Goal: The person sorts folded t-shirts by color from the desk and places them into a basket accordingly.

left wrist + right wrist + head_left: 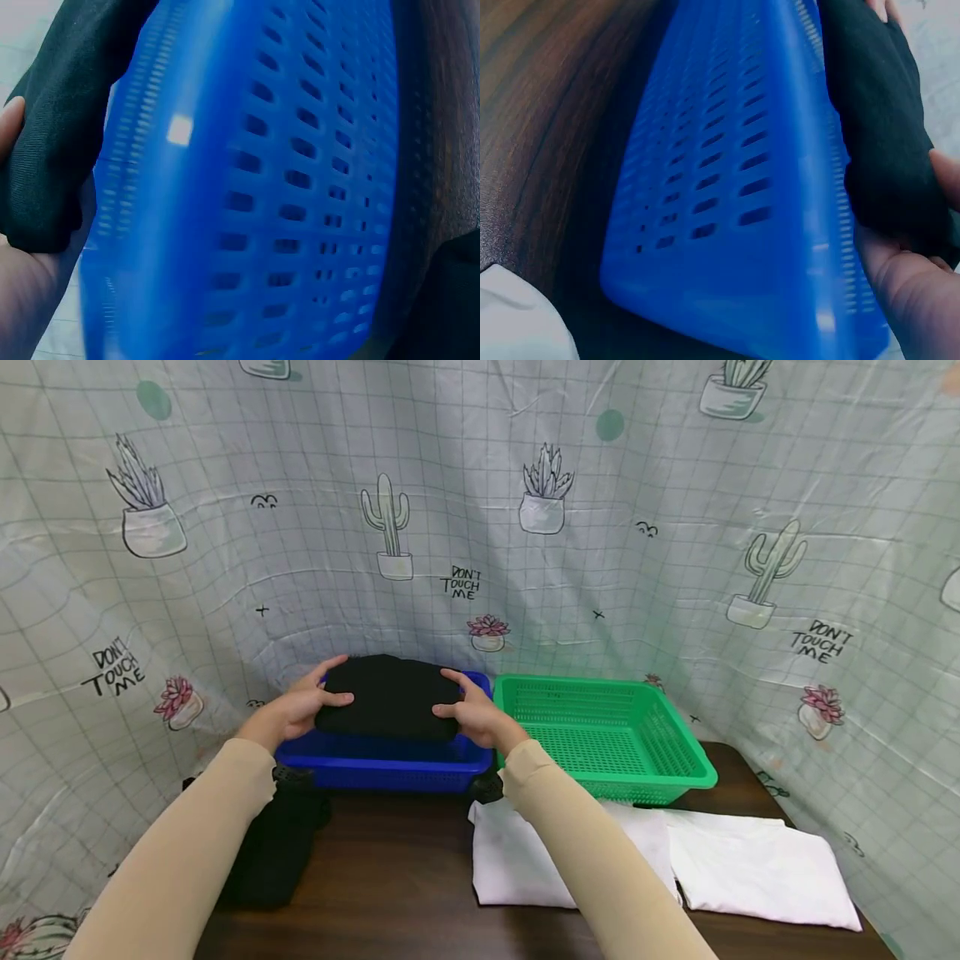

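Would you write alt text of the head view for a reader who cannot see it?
A person's left hand and right hand hold a folded black cloth over a blue plastic basket. A green plastic basket stands to its right, with folded white cloths before it on a brown wooden table.

We grip black cloth [67,127] in our left hand [34,289]; beside it stands the blue basket [176,247], table [455,127] beyond.

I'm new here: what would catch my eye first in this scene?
Probably the black cloth held between the left hand and right hand over the blue basket. Next, the bright green basket to its right, with white cloths in front on the dark table.
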Demonstrator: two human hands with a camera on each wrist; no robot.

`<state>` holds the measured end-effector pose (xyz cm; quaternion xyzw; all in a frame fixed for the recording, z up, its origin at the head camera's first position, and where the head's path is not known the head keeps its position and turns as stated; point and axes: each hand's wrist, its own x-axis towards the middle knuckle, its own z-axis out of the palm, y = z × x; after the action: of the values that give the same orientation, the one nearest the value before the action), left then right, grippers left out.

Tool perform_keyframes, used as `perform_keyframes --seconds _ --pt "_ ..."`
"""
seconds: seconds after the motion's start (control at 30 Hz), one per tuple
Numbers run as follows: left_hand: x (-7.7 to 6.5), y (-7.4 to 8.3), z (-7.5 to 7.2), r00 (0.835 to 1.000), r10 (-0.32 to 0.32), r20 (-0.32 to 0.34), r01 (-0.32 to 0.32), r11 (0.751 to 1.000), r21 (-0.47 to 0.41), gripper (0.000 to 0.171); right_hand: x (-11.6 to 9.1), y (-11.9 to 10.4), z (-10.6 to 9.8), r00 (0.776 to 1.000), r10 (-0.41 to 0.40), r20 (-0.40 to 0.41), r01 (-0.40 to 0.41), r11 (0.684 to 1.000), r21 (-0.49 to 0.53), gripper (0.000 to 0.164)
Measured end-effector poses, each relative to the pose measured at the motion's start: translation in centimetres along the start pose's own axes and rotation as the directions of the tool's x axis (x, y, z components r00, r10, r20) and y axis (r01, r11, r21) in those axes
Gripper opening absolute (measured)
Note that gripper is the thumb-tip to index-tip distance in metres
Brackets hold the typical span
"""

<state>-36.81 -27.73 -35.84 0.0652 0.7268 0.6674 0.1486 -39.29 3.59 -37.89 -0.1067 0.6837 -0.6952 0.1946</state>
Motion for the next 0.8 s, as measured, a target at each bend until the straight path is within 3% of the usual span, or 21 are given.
perform_keyframes --seconds 0.33,0.6,0.8 --pt "1.6 -2.9 0.5 0.997 -0.064 -0.04 0.065 0.998 0.018 0.091 1.0 2.6 0.2 0.996 0.041 -0.078 -0.045 0.997 -0.059 0.078" --pt "2.2 -3.8 0.4 0.99 -0.091 -0.107 0.103 0.989 0.111 0.091 1.5 3.0 1.1 0.989 0.069 -0.13 -0.076 0.996 -0.05 0.078" --pt "2.4 -4.1 0.1 0.989 -0.098 -0.109 0.109 0.99 0.095 0.091 2.3 3.6 1.8 0.981 0.067 -0.181 -0.084 0.992 -0.092 0.078"
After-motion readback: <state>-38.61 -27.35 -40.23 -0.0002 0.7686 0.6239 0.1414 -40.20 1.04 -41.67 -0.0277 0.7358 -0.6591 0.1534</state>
